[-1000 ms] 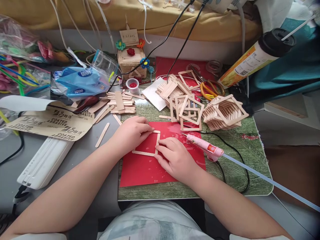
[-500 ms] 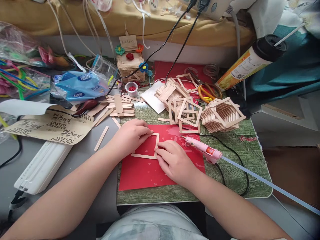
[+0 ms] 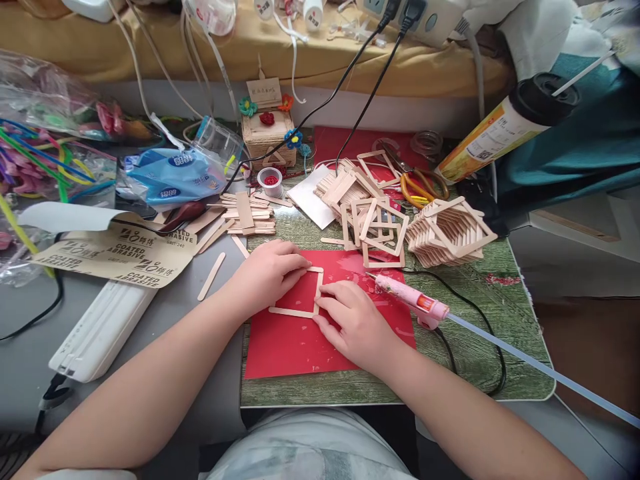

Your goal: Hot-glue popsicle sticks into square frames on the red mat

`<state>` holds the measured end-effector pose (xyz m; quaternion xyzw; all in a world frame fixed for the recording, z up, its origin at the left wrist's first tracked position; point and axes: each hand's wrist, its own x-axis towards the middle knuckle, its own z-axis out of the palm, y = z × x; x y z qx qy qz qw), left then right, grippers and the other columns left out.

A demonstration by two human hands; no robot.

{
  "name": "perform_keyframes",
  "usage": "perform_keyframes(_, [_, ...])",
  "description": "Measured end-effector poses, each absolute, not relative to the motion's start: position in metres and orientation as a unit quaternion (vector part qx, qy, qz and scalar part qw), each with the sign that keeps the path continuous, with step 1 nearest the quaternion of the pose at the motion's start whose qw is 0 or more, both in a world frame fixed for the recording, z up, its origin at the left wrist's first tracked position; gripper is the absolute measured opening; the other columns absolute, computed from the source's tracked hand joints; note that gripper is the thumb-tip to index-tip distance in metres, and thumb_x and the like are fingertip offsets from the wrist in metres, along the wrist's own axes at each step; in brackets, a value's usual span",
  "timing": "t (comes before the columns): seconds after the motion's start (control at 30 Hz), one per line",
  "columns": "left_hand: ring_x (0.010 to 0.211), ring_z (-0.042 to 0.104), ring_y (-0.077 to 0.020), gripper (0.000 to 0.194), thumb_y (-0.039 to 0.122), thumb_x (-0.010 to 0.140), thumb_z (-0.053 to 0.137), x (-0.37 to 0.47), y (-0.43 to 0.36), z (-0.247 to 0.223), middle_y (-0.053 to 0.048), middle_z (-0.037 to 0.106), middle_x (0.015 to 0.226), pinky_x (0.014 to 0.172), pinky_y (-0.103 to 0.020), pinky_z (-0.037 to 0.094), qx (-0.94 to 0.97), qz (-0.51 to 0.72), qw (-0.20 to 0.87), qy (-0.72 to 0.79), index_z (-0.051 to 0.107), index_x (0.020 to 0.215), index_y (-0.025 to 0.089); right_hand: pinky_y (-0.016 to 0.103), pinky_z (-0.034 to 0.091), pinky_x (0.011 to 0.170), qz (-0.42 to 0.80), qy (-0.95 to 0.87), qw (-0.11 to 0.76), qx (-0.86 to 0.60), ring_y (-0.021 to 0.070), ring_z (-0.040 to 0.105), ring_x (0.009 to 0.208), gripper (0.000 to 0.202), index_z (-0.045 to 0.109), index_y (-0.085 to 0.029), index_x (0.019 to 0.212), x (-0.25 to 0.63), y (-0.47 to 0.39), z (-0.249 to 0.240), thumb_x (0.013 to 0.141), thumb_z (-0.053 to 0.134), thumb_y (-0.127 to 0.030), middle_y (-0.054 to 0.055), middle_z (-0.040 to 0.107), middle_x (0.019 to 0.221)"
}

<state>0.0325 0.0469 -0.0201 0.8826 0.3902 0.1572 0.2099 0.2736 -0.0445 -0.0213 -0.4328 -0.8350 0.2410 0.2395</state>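
A square frame of craft sticks (image 3: pixel 293 312) lies on a red sheet (image 3: pixel 295 350). My left hand (image 3: pixel 275 275) is closed on the frame's upper left part and hides its left side. My right hand (image 3: pixel 350 320) grips the frame's right side, thumb near the lower right corner. Right of the hands, a pink glue gun (image 3: pixel 410 295) with a long glue stick rests across the sheet's right edge. Behind it are loose stick frames (image 3: pixel 383 230) and a stack of joined frames (image 3: pixel 450 230). A pile of loose sticks (image 3: pixel 250 213) lies behind my left hand.
A power strip (image 3: pixel 103 330) and a sandpaper sheet (image 3: pixel 120 250) are at the left, near a blue tissue pack (image 3: pixel 173 175). Orange-handled scissors (image 3: pixel 425 187) and a tall cup (image 3: pixel 505 127) stand at the back right. Black cables cross the green board (image 3: pixel 520 347).
The view has shifted slightly, so everything appears a little farther right. Both hands keep the same hold on the stick frame.
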Motion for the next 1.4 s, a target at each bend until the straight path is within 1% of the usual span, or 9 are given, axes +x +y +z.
perform_keyframes(0.1, [0.100, 0.066, -0.0228, 0.025, 0.029, 0.107, 0.054, 0.029, 0.046, -0.019, -0.009, 0.075, 0.109, 0.089, -0.038, 0.052, 0.878, 0.160, 0.228, 0.389, 0.076, 0.118, 0.023, 0.054, 0.057, 0.105, 0.241, -0.840, 0.233, -0.426, 0.0317, 0.064, 0.119, 0.024, 0.071, -0.021, 0.125, 0.277, -0.045, -0.023, 0.102, 0.064, -0.022, 0.016, 0.070, 0.127])
perform_keyframes(0.17, [0.101, 0.066, -0.0225, 0.026, 0.028, 0.106, 0.055, 0.027, 0.045, -0.019, -0.009, 0.075, 0.111, 0.089, -0.038, 0.052, 0.881, 0.161, 0.228, 0.383, 0.075, 0.122, 0.023, 0.054, 0.057, 0.107, 0.236, -0.844, 0.233, -0.422, 0.0321, 0.064, 0.121, 0.028, 0.069, -0.019, 0.130, 0.278, -0.045, -0.023, 0.102, 0.065, -0.023, 0.017, 0.070, 0.129])
perform_keyframes(0.33, [0.096, 0.065, -0.0221, 0.028, 0.029, 0.109, 0.050, 0.027, 0.047, -0.020, -0.009, 0.075, 0.105, 0.086, -0.037, 0.051, 0.898, 0.161, 0.194, 0.361, 0.077, 0.114, 0.023, 0.052, 0.058, 0.106, 0.211, -0.856, 0.238, -0.407, 0.0319, 0.064, 0.120, 0.032, 0.069, -0.015, 0.132, 0.279, -0.044, -0.022, 0.101, 0.067, -0.023, 0.017, 0.070, 0.130])
perform_keyframes(0.47, [0.095, 0.066, -0.0213, 0.025, 0.026, 0.108, 0.052, 0.021, 0.048, -0.019, -0.008, 0.075, 0.105, 0.085, -0.036, 0.050, 0.903, 0.154, 0.189, 0.353, 0.076, 0.113, 0.023, 0.052, 0.058, 0.105, 0.213, -0.863, 0.233, -0.394, 0.0320, 0.064, 0.122, 0.033, 0.069, -0.017, 0.134, 0.279, -0.043, -0.024, 0.102, 0.067, -0.025, 0.017, 0.070, 0.131])
perform_keyframes(0.57, [0.092, 0.067, -0.0208, 0.021, 0.028, 0.106, 0.056, 0.018, 0.048, -0.017, -0.007, 0.075, 0.103, 0.084, -0.036, 0.049, 0.904, 0.151, 0.183, 0.355, 0.076, 0.109, 0.024, 0.052, 0.057, 0.106, 0.217, -0.866, 0.235, -0.385, 0.0314, 0.065, 0.123, 0.035, 0.068, -0.019, 0.137, 0.281, -0.043, -0.026, 0.103, 0.066, -0.025, 0.016, 0.071, 0.133])
perform_keyframes(0.77, [0.093, 0.068, -0.0216, 0.025, 0.038, 0.107, 0.058, 0.028, 0.047, -0.017, -0.007, 0.076, 0.101, 0.084, -0.037, 0.051, 0.890, 0.154, 0.195, 0.382, 0.078, 0.111, 0.023, 0.053, 0.056, 0.108, 0.210, -0.866, 0.225, -0.393, 0.0328, 0.062, 0.129, 0.034, 0.069, -0.019, 0.134, 0.280, -0.044, -0.025, 0.101, 0.066, -0.025, 0.017, 0.069, 0.138])
perform_keyframes(0.97, [0.091, 0.067, -0.0221, 0.027, 0.035, 0.107, 0.056, 0.036, 0.047, -0.021, -0.008, 0.076, 0.098, 0.085, -0.038, 0.051, 0.890, 0.153, 0.190, 0.385, 0.080, 0.108, 0.022, 0.054, 0.055, 0.108, 0.211, -0.865, 0.213, -0.403, 0.0334, 0.062, 0.128, 0.032, 0.070, -0.016, 0.132, 0.277, -0.044, -0.023, 0.101, 0.066, -0.024, 0.017, 0.068, 0.140])
perform_keyframes(1.13, [0.090, 0.066, -0.0216, 0.024, 0.032, 0.106, 0.059, 0.037, 0.047, -0.022, -0.007, 0.076, 0.101, 0.082, -0.038, 0.048, 0.891, 0.161, 0.192, 0.378, 0.080, 0.114, 0.025, 0.052, 0.055, 0.108, 0.215, -0.861, 0.210, -0.411, 0.0321, 0.063, 0.127, 0.030, 0.070, -0.019, 0.131, 0.276, -0.044, -0.021, 0.102, 0.064, -0.021, 0.016, 0.069, 0.139])
perform_keyframes(1.4, [0.090, 0.065, -0.0203, 0.022, 0.031, 0.105, 0.061, 0.039, 0.049, -0.020, -0.006, 0.075, 0.098, 0.084, -0.036, 0.048, 0.880, 0.145, 0.228, 0.390, 0.081, 0.110, 0.026, 0.053, 0.056, 0.107, 0.209, -0.858, 0.214, -0.418, 0.0321, 0.063, 0.128, 0.030, 0.070, -0.019, 0.132, 0.275, -0.046, -0.021, 0.104, 0.062, -0.021, 0.017, 0.069, 0.140])
